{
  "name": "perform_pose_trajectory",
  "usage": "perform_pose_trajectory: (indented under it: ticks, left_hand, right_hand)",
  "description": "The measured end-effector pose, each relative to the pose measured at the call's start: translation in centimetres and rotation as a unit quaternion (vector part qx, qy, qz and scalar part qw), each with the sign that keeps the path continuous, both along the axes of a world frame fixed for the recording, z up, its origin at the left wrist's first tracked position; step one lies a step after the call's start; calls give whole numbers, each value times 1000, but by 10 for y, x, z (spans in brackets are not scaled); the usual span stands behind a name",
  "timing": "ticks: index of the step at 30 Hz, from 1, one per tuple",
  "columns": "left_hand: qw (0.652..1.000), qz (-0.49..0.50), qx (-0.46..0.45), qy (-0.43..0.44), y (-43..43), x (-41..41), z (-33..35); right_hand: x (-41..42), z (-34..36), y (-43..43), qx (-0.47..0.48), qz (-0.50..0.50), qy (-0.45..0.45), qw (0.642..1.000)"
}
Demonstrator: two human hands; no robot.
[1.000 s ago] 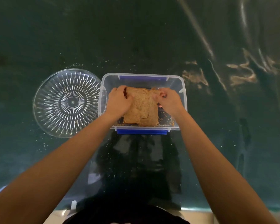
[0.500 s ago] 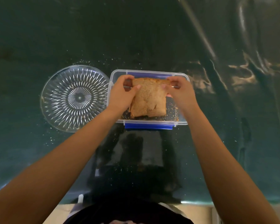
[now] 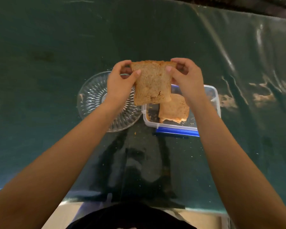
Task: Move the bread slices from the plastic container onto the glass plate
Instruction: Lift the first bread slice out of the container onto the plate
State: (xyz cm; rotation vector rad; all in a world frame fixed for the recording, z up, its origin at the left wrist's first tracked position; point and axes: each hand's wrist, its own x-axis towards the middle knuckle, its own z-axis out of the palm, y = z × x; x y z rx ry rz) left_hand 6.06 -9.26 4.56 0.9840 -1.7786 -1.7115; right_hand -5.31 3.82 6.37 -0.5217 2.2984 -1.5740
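A brown bread slice (image 3: 151,83) hangs in the air, held by its top corners. My left hand (image 3: 120,83) pinches its left corner and my right hand (image 3: 186,78) pinches its right corner. The slice hangs over the gap between plate and container. More bread slices (image 3: 174,109) lie stacked in the clear plastic container (image 3: 216,100), which has a blue clip at its near side. The cut-glass plate (image 3: 91,103) sits left of the container, with nothing on the part I can see; my left hand and wrist hide part of it.
A dark green glossy cloth (image 3: 56,47) covers the table, wrinkled at the right (image 3: 262,90). Crumbs are scattered around the plate and container. The table's near edge (image 3: 205,210) runs along the bottom, close to my body.
Both hands lifted the top bread slice up out of the container and shifted it left toward the plate. A stack of slices stays in the container.
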Motion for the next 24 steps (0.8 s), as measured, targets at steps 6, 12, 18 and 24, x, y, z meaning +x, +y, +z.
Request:
perform_pose_trajectory:
  ticks: [6,12,18,24]
  left_hand:
    - [999,46,6,-8,-44,37,1]
    - [998,50,14,-43,-83,58,-17]
    - [993,26,13,-114,-112,60,-50]
    - [984,-35,-13,-174,-129,47,-72]
  right_hand:
    - [31,-6,-53,-28,14,-52,998]
    - [51,-28,-97,-12,4,-99,995]
    - [60,-65,-126,53,-15,-135,989]
    - [54,-93,-141,121,-43,-120,984]
